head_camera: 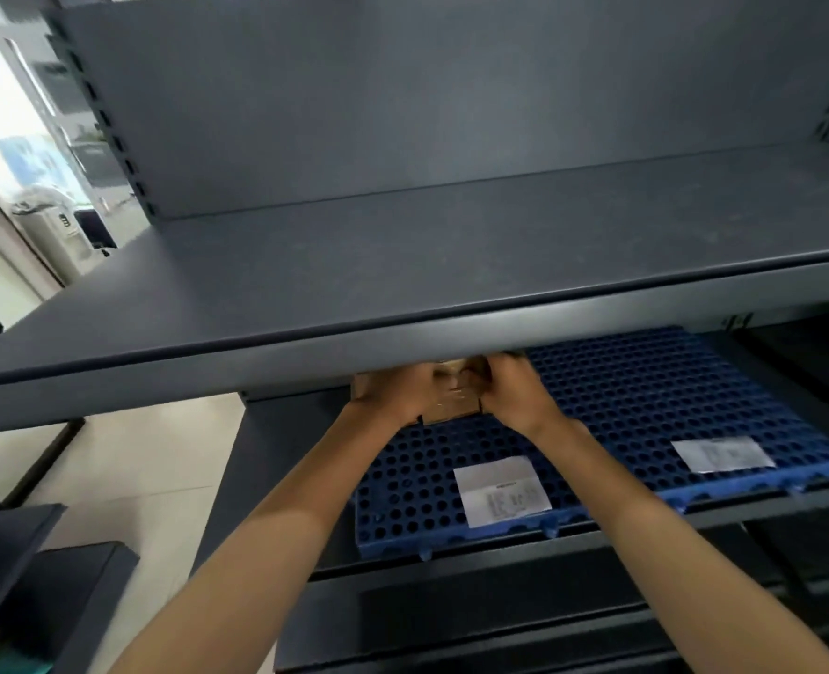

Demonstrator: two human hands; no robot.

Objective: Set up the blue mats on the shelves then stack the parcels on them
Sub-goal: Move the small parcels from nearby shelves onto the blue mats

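Note:
Two blue perforated mats lie side by side on the lower shelf, the left mat (412, 503) and the right mat (670, 396), each bearing a white paper label. A brown cardboard parcel (454, 406) rests on the back of the left mat, partly hidden under the upper shelf's front edge. My left hand (398, 391) grips the parcel's left side and my right hand (514, 391) grips its right side. Both forearms reach in from below.
The dark grey upper shelf (403, 265) juts out just above my hands, with a grey back panel behind it. The lower shelf's front rail (500, 552) runs below the mats. Tiled floor and dark furniture lie at the left.

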